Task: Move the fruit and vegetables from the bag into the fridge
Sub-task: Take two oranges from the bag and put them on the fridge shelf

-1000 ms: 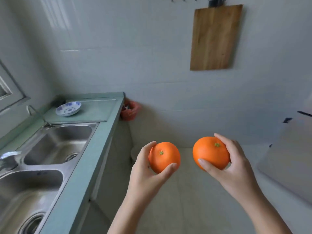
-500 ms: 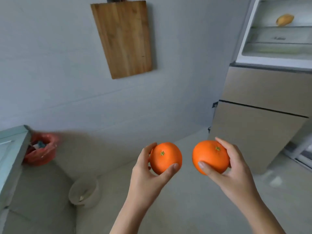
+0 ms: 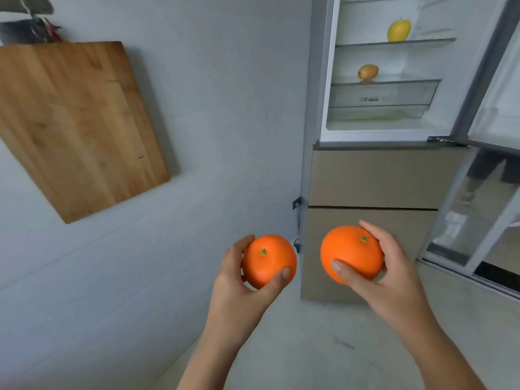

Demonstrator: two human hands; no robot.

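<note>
One orange (image 3: pixel 267 258) in left grip (image 3: pixel 239 288); second orange (image 3: pixel 350 253) in right grip (image 3: pixel 394 277).

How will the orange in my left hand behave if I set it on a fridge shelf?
The orange is round, so it will probably roll if nudged on the flat shelf. It looks firm: the left hand grips it without denting it. Its smooth skin may be slightly slippery.

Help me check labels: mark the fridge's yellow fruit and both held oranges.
yellow fruit (image 3: pixel 399 30), head view, middle of skin.
left orange (image 3: pixel 270 267), head view, below its stem.
right orange (image 3: pixel 347 253), head view, left of stem.
</note>
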